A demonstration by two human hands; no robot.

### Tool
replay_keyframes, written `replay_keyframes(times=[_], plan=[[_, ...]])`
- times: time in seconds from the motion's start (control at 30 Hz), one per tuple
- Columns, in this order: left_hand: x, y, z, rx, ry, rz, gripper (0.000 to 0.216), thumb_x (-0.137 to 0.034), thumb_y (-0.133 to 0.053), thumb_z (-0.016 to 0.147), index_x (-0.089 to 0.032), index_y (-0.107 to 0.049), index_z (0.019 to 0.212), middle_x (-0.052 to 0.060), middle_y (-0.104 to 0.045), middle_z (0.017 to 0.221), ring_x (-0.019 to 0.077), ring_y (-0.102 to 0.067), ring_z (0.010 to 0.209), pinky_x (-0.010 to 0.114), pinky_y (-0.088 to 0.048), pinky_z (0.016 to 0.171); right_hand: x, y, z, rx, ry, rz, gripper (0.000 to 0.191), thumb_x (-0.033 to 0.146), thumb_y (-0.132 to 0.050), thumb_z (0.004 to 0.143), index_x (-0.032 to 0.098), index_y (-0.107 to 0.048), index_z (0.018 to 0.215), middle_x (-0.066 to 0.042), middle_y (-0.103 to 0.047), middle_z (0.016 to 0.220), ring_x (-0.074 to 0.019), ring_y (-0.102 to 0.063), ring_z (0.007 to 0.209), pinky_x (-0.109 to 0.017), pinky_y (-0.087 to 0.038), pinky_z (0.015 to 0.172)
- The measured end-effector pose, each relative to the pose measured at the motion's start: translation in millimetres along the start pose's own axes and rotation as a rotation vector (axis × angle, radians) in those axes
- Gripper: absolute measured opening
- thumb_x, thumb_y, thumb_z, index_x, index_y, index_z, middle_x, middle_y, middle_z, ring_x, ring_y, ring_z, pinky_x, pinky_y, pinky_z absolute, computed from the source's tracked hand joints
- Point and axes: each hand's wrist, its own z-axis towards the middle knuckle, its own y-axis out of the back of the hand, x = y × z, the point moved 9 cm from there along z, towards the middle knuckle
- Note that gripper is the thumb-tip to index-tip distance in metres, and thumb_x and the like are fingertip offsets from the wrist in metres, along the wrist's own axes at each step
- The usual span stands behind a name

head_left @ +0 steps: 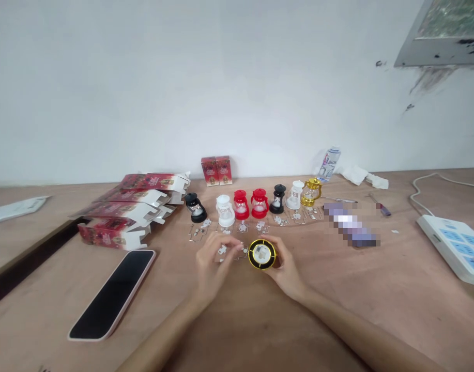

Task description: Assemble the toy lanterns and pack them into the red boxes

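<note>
My right hand [286, 268] is wrapped round a small gold lantern [262, 254], tipped so that its round base, with a black ring and pale centre, faces me. Just left of it, my left hand [213, 263] has thumb and finger pinched together; a tiny object may be at the tips, too small to name. Beneath the left fingers lie small white pieces [222, 250] and bent wire. Beyond my hands stands a row of small lanterns: black [197, 207], white [225, 211], red [241, 205] and gold [311, 192] among them. Wire handles and small parts [260, 226] lie before them.
Red cartons [112, 232] with open flaps lie at left, behind a phone [112, 294]. Two upright red boxes [216, 171] and a bottle [329, 164] stand by the wall. At right are tissues [354, 174], a screwdriver [383, 207], a blurred purple object [349, 223] and a power strip [454, 248].
</note>
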Motion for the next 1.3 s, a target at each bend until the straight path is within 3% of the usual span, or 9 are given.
replay_keyframes(times=[0.1, 0.17, 0.57, 0.77, 0.93, 1.13, 1.3], plan=[[-39.8, -10.3, -4.7, 0.098, -0.258, 0.020, 0.007, -0.020, -0.055, 0.087, -0.020, -0.061, 0.082, 0.000, -0.068, 0.078, 0.0127, -0.057, 0.073, 0.026, -0.040, 0.069, 0.4, -1.7, -0.4, 0.018, 0.011, -0.037, 0.053, 0.023, -0.073, 0.069, 0.025, -0.051, 0.116, -0.007, -0.061, 0.113, -0.0232, -0.059, 0.102, -0.039, -0.048, 0.088], [-48.1, -18.6, -8.0, 0.143, -0.341, 0.087, 0.010, -0.017, -0.053, 0.088, -0.019, -0.061, 0.083, 0.000, -0.068, 0.080, 0.0121, -0.056, 0.074, 0.026, -0.038, 0.069, 3.9, -2.0, -0.5, 0.023, 0.037, -0.059, 0.052, 0.022, -0.072, 0.069, 0.026, -0.051, 0.117, -0.007, -0.061, 0.113, -0.0232, -0.059, 0.102, -0.040, -0.048, 0.088], [-42.6, -31.2, -9.2, 0.181, -0.431, 0.299, 0.020, -0.018, -0.049, 0.090, -0.023, -0.066, 0.081, 0.001, -0.065, 0.082, 0.0125, -0.048, 0.073, 0.027, -0.030, 0.063, 12.7, -0.5, -0.2, 0.005, 0.092, -0.117, 0.050, 0.015, -0.070, 0.068, 0.027, -0.053, 0.114, -0.006, -0.060, 0.111, -0.0236, -0.058, 0.101, -0.041, -0.047, 0.089], [-47.7, -32.8, -3.3, 0.319, -0.433, 0.279, 0.023, -0.023, -0.048, 0.090, -0.025, -0.069, 0.080, 0.002, -0.064, 0.078, 0.0133, -0.049, 0.073, 0.028, -0.031, 0.062, 14.7, 0.4, -0.5, -0.013, 0.118, -0.117, 0.049, 0.015, -0.070, 0.067, 0.027, -0.055, 0.112, -0.006, -0.060, 0.112, -0.0235, -0.056, 0.103, -0.041, -0.046, 0.090], [-16.3, -15.0, 16.3, 0.246, -0.226, 0.215, 0.022, -0.032, -0.049, 0.090, -0.025, -0.070, 0.086, 0.003, -0.063, 0.080, 0.0155, -0.052, 0.076, 0.028, -0.038, 0.068, 3.3, 5.5, 0.4, -0.058, 0.029, -0.070, 0.052, 0.017, -0.072, 0.066, 0.026, -0.053, 0.113, -0.006, -0.061, 0.112, -0.0236, -0.058, 0.101, -0.040, -0.048, 0.086], [43.4, -62.5, 0.3, 0.720, -0.026, 0.499, 0.017, -0.024, -0.054, 0.085, -0.024, -0.071, 0.084, 0.005, -0.066, 0.086, 0.0224, -0.056, 0.088, 0.034, -0.036, 0.076, -5.0, 12.7, 1.7, -0.133, -0.008, -0.040, 0.053, 0.021, -0.074, 0.065, 0.026, -0.053, 0.113, -0.006, -0.060, 0.116, -0.0246, -0.056, 0.108, -0.041, -0.045, 0.092], [51.1, -77.6, -10.2, 0.743, 0.010, 0.550, 0.016, -0.020, -0.054, 0.085, -0.025, -0.069, 0.087, 0.006, -0.067, 0.093, 0.0239, -0.057, 0.092, 0.034, -0.034, 0.076, -4.7, 11.8, 2.3, -0.120, -0.010, -0.047, 0.053, 0.022, -0.075, 0.065, 0.025, -0.053, 0.113, -0.006, -0.060, 0.115, -0.0244, -0.056, 0.107, -0.041, -0.045, 0.092]])
